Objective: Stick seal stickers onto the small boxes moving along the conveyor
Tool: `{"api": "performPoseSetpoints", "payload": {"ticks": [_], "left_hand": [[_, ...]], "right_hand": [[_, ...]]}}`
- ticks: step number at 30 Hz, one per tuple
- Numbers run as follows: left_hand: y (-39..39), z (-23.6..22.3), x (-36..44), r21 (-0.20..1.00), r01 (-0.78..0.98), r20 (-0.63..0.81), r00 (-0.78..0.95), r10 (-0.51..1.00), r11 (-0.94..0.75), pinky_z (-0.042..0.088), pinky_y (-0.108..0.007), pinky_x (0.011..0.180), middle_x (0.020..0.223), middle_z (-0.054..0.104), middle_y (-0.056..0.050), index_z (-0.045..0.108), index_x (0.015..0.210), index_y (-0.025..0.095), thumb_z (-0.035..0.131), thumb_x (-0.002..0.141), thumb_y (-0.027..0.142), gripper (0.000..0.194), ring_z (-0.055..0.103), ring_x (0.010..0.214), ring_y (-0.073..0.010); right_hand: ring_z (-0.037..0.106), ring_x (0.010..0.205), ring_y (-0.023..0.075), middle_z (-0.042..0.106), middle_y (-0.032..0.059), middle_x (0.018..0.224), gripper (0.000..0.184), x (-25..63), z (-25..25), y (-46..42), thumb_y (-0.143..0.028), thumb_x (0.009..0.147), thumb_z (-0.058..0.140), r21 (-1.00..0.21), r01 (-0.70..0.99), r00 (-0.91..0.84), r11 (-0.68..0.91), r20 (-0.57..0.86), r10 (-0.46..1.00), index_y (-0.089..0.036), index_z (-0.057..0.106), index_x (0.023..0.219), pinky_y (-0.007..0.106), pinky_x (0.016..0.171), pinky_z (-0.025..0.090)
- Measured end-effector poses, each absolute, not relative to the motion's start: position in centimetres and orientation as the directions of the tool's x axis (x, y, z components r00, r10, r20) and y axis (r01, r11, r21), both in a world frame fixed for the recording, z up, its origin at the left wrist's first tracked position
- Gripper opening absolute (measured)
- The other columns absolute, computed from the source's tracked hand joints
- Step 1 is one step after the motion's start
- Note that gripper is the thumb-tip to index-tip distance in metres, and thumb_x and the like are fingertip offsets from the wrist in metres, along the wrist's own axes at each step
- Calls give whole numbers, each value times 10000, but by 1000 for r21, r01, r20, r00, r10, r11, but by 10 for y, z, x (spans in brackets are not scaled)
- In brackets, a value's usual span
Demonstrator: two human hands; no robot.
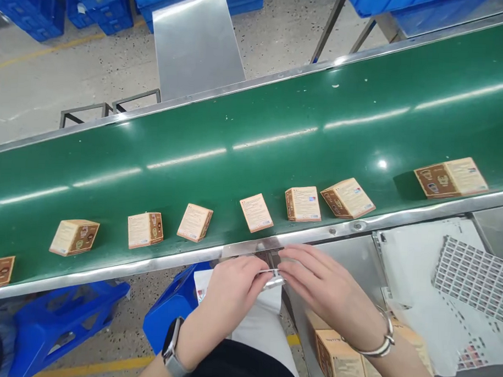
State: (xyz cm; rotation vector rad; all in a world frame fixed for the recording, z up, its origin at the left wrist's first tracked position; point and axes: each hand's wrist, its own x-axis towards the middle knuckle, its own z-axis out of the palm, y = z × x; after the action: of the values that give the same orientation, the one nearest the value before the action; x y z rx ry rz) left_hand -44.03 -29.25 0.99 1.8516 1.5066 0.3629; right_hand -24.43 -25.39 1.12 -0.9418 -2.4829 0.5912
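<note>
Between my two hands, just below the near rail of the conveyor, is a narrow whitish strip [273, 282] with small dark marks; it may be a strip of stickers. My left hand [237, 284] pinches its left end between thumb and fingers. The fingertips of my right hand [328, 287] close on the right end, with that thumb hidden below. Closest on the green conveyor belt [219, 176] are a small brown and cream carton [256, 213] and another such carton [306, 204], both lying just beyond my hands.
More cartons [195, 222] lie spaced along the belt's near side. At right, a sticker sheet [475, 279] rests on white backing paper [418, 260]. Cartons [338, 359] stand under my right forearm. A blue stool [61, 319] is at lower left; blue crates [101, 10] stand beyond.
</note>
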Motion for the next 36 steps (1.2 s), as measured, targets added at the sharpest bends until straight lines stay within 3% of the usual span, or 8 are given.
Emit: {"api": "performPoseSetpoints", "payload": {"ticks": [2, 5, 8, 10, 12, 14, 20, 36], "left_hand": [[-288, 10, -436, 669, 744, -291, 270, 918, -7, 428, -251, 612, 793, 725, 19, 652, 857, 201, 585, 935, 196, 103, 668, 690, -162], [-282, 8, -435, 643, 759, -430, 244, 869, 104, 441, -255, 599, 785, 728, 30, 661, 860, 215, 572, 943, 204, 123, 666, 680, -157], [-276, -6, -438, 625, 776, -459, 278, 844, 84, 508, -297, 693, 864, 744, 8, 664, 835, 213, 573, 945, 222, 144, 690, 819, -193], [-273, -21, -439, 644, 764, -384, 375, 844, -47, 520, -389, 900, 1150, 718, -39, 657, 798, 194, 592, 935, 226, 155, 641, 1120, -258], [-268, -39, -437, 659, 728, -297, 486, 822, -192, 401, -497, 1102, 1462, 520, -55, 647, 775, 174, 602, 929, 222, 168, 418, 1395, -318], [-263, -55, -432, 662, 695, -261, 563, 784, -279, 292, -533, 1186, 1576, 351, -41, 645, 781, 167, 596, 932, 213, 165, 238, 1485, -321], [-247, -78, -415, 676, 682, -302, 601, 740, -278, 289, -439, 1219, 1594, 303, -26, 644, 728, 161, 599, 912, 156, 190, 232, 1491, -250], [-238, -77, -385, 683, 669, -293, 619, 729, -294, 270, -423, 1218, 1596, 294, -23, 669, 730, 162, 551, 936, 168, 238, 275, 1481, -212]], "right_hand": [[678, 1046, 263, 737, 99, 1013, 191, -240, 11, -255, -65, 925, 499, -451, 520, -698, 726, 266, 665, -174, 655, 941, 418, 893, 583], [661, 1087, 238, 731, 84, 1046, 147, -232, 6, -255, -107, 935, 519, -627, 480, -637, 613, 231, 735, -200, 633, 934, 382, 922, 564], [651, 1108, 206, 708, 66, 1136, 133, -228, -15, -243, -249, 960, 518, -872, 448, -431, 196, -19, 902, -242, 616, 871, 349, 911, 553], [629, 1152, 223, 670, 82, 1233, 197, -231, -40, -228, -394, 939, 545, -917, 382, -242, -115, -220, 945, -244, 623, 836, 368, 916, 542], [601, 1194, 252, 630, 110, 1298, 318, -237, -67, -211, -549, 844, 625, -914, 253, -113, -317, -353, 929, -232, 635, 831, 400, 957, 514], [604, 1182, 268, 621, 134, 1302, 431, -244, -91, -197, -636, 733, 691, -890, 175, -54, -421, -436, 898, -216, 639, 817, 423, 991, 487], [679, 1000, 260, 685, 146, 1181, 479, -246, -109, -187, -665, 667, 713, -854, 192, 15, -484, -491, 871, -205, 630, 769, 433, 913, 528], [686, 968, 254, 693, 149, 1145, 366, -231, -109, -197, -559, 790, 640, -854, 310, 211, -418, -367, 906, -196, 623, 834, 452, 903, 540]]}}
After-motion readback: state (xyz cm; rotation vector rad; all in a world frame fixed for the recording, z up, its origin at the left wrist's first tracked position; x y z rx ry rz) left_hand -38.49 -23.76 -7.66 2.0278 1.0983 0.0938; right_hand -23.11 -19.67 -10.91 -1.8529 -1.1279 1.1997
